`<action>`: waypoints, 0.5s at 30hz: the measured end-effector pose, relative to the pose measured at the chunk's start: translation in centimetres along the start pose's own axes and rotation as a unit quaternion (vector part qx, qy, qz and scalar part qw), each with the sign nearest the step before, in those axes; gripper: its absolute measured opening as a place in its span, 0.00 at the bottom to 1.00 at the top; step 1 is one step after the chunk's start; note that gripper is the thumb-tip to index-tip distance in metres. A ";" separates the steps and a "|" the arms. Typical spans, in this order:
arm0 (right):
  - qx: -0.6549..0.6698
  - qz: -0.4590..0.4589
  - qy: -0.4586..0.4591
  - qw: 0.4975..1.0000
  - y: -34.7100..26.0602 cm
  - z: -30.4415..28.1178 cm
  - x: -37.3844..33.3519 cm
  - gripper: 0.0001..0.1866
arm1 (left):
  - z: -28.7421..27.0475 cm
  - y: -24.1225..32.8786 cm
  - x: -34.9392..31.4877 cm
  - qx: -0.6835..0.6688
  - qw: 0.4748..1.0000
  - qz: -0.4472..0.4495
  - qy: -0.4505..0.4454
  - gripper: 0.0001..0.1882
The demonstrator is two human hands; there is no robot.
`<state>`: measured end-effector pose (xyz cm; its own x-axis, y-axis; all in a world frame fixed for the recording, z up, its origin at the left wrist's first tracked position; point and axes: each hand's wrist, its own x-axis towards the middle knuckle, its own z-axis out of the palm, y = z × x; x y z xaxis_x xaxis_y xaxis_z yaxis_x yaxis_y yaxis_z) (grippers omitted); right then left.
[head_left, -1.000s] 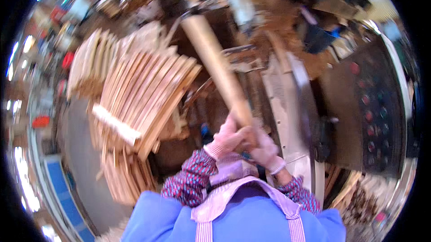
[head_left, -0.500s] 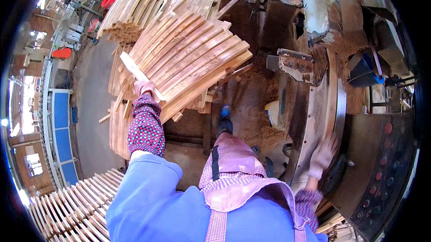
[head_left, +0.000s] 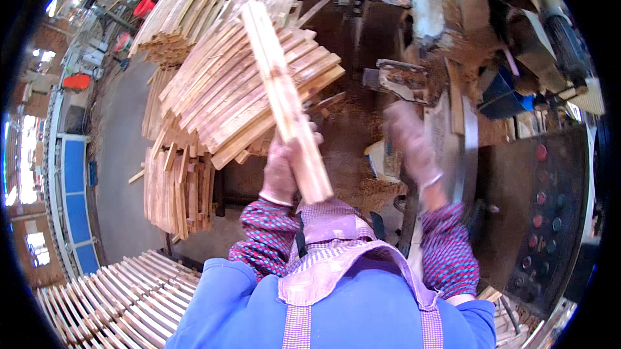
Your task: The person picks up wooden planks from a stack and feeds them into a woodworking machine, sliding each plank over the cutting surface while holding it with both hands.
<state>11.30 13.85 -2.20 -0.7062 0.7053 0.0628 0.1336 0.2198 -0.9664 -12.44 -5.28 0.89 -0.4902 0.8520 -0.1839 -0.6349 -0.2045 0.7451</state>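
Note:
My left hand (head_left: 280, 169), in a pale pinkish work glove, is closed around the lower part of a long wooden plank (head_left: 279, 84). The plank is lifted at a slant in front of my apron, its upper end over the pile of boards (head_left: 226, 84). My right hand (head_left: 412, 142), gloved too, hangs between the plank and the machine's metal bed (head_left: 441, 148); motion smears its fingers, and nothing shows in it. Further along that bed lies another wooden strip (head_left: 455, 97), its far end close to the machine's sawdust-covered housing (head_left: 446, 48).
Several more board stacks stand at the left, one (head_left: 169, 187) below the main pile. Slatted wood (head_left: 116, 297) spreads at the lower left. A dark control panel (head_left: 540, 213) with coloured buttons flanks the machine on the right. A blue bin (head_left: 501, 93) sits behind it.
My left hand has brought the plank off the pile, toward my middle. My right hand has left the machine bed and moved up and left. The strip on the bed has advanced toward the housing.

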 end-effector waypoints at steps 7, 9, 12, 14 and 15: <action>-0.101 0.159 0.152 0.970 -6.8 6.0 -15.1 0.42 | 7.3 -7.8 -3.3 -0.029 0.977 -0.166 -0.133 0.34; -0.223 0.248 0.176 0.926 -7.1 3.7 -21.2 0.41 | 7.3 -8.6 -3.3 -0.046 0.967 -0.196 -0.154 0.36; -0.343 0.200 0.261 0.880 -2.0 4.1 -31.1 0.36 | 6.1 -10.0 -2.3 -0.055 0.959 -0.221 -0.168 0.40; -0.482 0.216 0.246 0.813 1.7 3.8 -33.8 0.35 | 7.1 -9.6 -2.2 -0.050 0.957 -0.246 -0.147 0.41; -0.545 0.214 0.225 0.779 3.3 3.4 -34.3 0.34 | 6.8 -9.6 -1.9 -0.049 0.958 -0.241 -0.146 0.41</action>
<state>33.59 -11.93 -8.42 -0.1522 0.9820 0.1120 0.9738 0.1683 -0.1528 -1.34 -1.63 -1.53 0.0520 0.9546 -0.2933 -0.8057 0.2136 0.5524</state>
